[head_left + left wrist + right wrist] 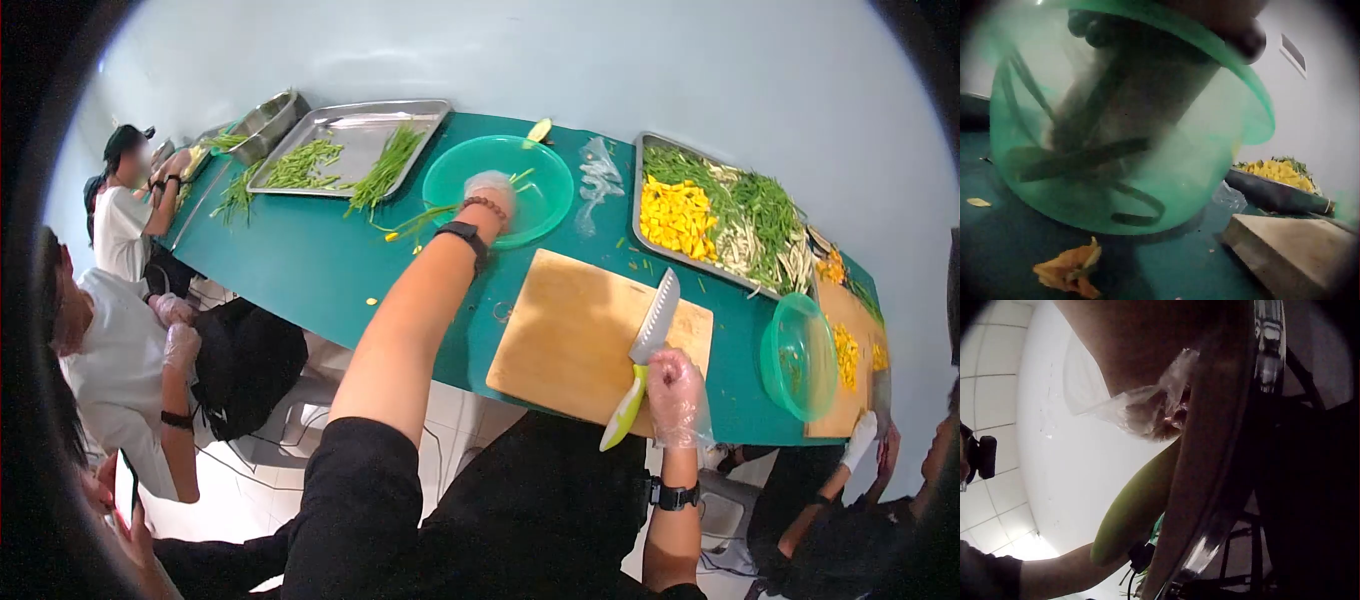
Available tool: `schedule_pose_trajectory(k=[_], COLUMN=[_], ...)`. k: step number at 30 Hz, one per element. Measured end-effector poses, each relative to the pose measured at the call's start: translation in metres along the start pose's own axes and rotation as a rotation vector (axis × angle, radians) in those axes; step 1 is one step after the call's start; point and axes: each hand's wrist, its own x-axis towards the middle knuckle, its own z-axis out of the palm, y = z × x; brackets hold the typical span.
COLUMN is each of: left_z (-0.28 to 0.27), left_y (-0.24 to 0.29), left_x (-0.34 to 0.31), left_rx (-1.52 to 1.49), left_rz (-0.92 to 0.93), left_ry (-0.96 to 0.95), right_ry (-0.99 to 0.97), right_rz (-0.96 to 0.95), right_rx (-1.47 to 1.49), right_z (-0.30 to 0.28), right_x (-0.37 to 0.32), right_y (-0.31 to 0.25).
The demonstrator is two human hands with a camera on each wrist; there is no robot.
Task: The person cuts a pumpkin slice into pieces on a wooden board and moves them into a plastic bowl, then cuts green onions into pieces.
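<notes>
My left hand (490, 198), in a clear plastic glove, reaches down into a green translucent bowl (548, 205). Its fingers are blurred behind the bowl wall (1200, 169) in the left wrist view, and I cannot tell whether they grip anything. Long green stems (425, 220) hang over the bowl's left rim, and more show inside. My gloved right hand (676, 388) rests loosely curled on the wooden cutting board (565, 325), holding nothing. Right beside it lies a knife (655, 318), its light-green handle (1138, 503) sticking out past the board's front edge.
A metal tray (345, 118) with cut green stems stands at the back left. Another tray (690, 262) holds yellow pieces and greens. Crumpled plastic (598, 180) lies between bowl and tray. A second green bowl (795, 360) stands at right. Other people sit on both sides.
</notes>
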Motion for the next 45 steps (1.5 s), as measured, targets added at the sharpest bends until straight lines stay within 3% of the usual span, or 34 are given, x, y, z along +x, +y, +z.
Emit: schedule_pose_trajectory(k=[3, 7, 10, 14, 16, 18, 20, 22, 26, 28, 31, 34, 36, 38, 42, 45], left_z=[0.022, 0.022, -0.028, -0.071, -0.080, -0.068, -0.031, 0.001, 0.046, 0.051, 0.044, 0.046, 0.045, 0.042, 0.042, 0.046], left_y=[-0.018, -0.047, -0.022, -0.004, 0.013, 0.039, 0.057, 0.079, 0.103, 0.113, 0.117, 0.111, 0.110, 0.108, 0.107, 0.107], left_x=[0.015, 0.019, -0.016, -0.082, -0.138, -0.203, -0.243, -0.261, -0.262, -0.261, -0.266, -0.264, -0.264, -0.265, -0.264, -0.264], left_rx=[0.023, 0.066, -0.168, -0.495, -0.362, -0.388, -0.414, -0.490, -0.552, -0.516, -0.564, -0.565, -0.553, -0.554, -0.540, -0.445], left_rz=[-0.009, 0.200, -0.056, 0.019, 0.276, 0.496, 0.534, 0.398, 0.306, 0.272, 0.332, 0.385, 0.407, 0.426, 0.436, 0.491], left_ry=[0.055, 0.103, 0.128, 0.711, 0.912, 0.875, 0.639, 0.371, 0.456, 0.513, 0.491, 0.507, 0.527, 0.504, 0.440, 0.495], right_ry=[-0.004, 0.012, -0.007, -0.096, -0.116, -0.124, -0.137, -0.146, -0.156, -0.227, -0.159, -0.102, -0.163, -0.349, -0.067, -0.083], right_rz=[0.033, 0.039, 0.041, -0.042, -0.055, -0.047, -0.039, -0.012, 0.015, 0.069, 0.128, 0.010, 0.016, 0.502, 0.387, 0.294], right_rx=[0.067, 0.072, 0.110, -0.118, -0.194, -0.211, -0.222, -0.234, -0.356, -0.489, -0.576, -0.339, -0.104, 0.362, 0.238, 0.066], right_z=[-0.003, 0.001, 0.004, -0.003, -0.005, -0.007, -0.005, -0.005, -0.004, -0.008, -0.007, -0.021, -0.030, -0.049, -0.051, -0.054], right_x=[-0.003, -0.001, -0.001, -0.004, -0.006, -0.005, -0.003, -0.004, -0.013, -0.018, -0.029, -0.031, -0.027, -0.033, -0.065, -0.085], right_y=[-0.014, -0.002, 0.002, -0.025, -0.044, -0.046, -0.048, -0.048, -0.062, -0.087, -0.091, -0.058, -0.037, -0.038, -0.068, -0.066])
